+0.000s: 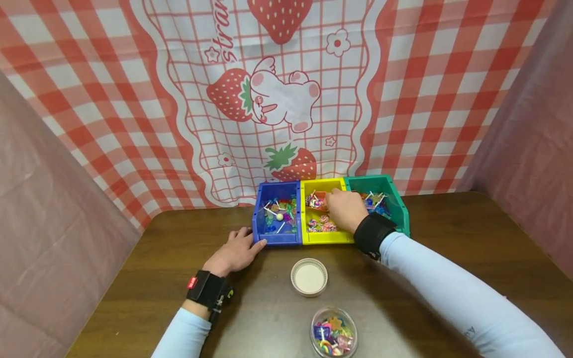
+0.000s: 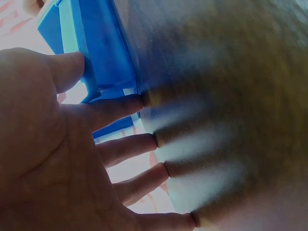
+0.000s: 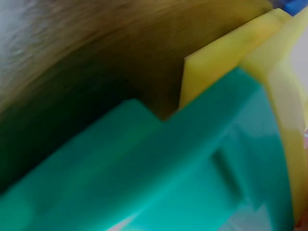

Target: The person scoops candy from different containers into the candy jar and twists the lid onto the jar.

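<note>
1. Landmark: yellow bin (image 1: 327, 238). Blue bin (image 1: 277, 239) sat just left of it, green bin (image 1: 401, 211) just right, all on the table (image 1: 264, 308).
2. Orange tray (image 1: 324, 197) was inside the yellow bin, toward its back left, with lollipop bits (image 1: 315, 203) in it. More loose bits (image 1: 323, 224) lay nearer the yellow bin's front wall.
3. Right hand (image 1: 346, 210) was in the yellow bin. Grip looked to be pinching the tray's right edge; fingertips partly hidden, and the right wrist view didn't show them. Couldn't tell how firm.
4. Main risk, my read: one-sided hold. Tray could have tipped and dumped its bits in or around the yellow bin.
5. Wrist strap (image 1: 375, 232) hung over the junction of the yellow and green bins. A low pull-back could have snagged a rim and jolted both.
6. Left hand (image 1: 235, 252) was left of the yellow bin, fingers spread, fingertips on the table, thumb against the blue bin. Nothing pinched. It braced the blue bin at best; a bump from the right could have slid the yellow bin.
7. White dish (image 1: 309, 278) was near the yellow bin's front, clear cup (image 1: 355, 334) well out past it, loaded with mixed bits. A careless forearm sweep there could have knocked either.
</note>
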Demonstrator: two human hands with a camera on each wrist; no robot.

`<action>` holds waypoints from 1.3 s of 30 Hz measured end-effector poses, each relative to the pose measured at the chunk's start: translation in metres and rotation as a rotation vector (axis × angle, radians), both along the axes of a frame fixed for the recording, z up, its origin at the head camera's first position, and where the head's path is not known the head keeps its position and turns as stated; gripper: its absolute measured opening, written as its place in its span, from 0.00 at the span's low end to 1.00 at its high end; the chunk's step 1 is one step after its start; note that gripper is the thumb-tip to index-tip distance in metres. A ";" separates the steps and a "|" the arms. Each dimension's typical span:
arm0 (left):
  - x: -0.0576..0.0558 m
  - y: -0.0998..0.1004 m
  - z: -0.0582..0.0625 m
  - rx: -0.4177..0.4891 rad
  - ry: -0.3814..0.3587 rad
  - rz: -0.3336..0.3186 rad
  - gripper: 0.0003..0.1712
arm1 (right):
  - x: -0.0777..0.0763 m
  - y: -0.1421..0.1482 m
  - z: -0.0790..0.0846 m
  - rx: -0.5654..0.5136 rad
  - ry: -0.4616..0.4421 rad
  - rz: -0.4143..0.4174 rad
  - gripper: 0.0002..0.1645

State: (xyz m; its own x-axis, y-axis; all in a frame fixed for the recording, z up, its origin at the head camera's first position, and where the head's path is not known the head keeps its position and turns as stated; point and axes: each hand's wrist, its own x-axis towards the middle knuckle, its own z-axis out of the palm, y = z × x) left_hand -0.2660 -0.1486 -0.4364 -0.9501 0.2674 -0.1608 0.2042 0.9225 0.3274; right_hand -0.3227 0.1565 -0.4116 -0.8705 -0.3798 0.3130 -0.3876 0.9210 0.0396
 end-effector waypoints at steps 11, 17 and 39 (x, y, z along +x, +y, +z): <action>0.001 -0.001 -0.001 0.004 0.003 0.000 0.37 | 0.005 0.015 0.011 -0.119 -0.122 0.142 0.11; 0.000 -0.001 -0.003 -0.001 0.006 0.008 0.37 | 0.009 0.027 0.011 -0.176 -0.088 0.167 0.14; -0.001 -0.002 -0.002 -0.005 0.001 0.012 0.36 | 0.036 0.063 0.007 -0.542 -0.084 0.133 0.20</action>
State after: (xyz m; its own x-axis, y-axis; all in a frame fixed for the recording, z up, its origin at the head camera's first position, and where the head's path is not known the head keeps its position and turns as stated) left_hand -0.2674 -0.1501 -0.4383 -0.9533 0.2555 -0.1613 0.1939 0.9266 0.3222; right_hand -0.2867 0.2192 -0.4044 -0.8565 -0.2918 0.4257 -0.4828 0.7444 -0.4613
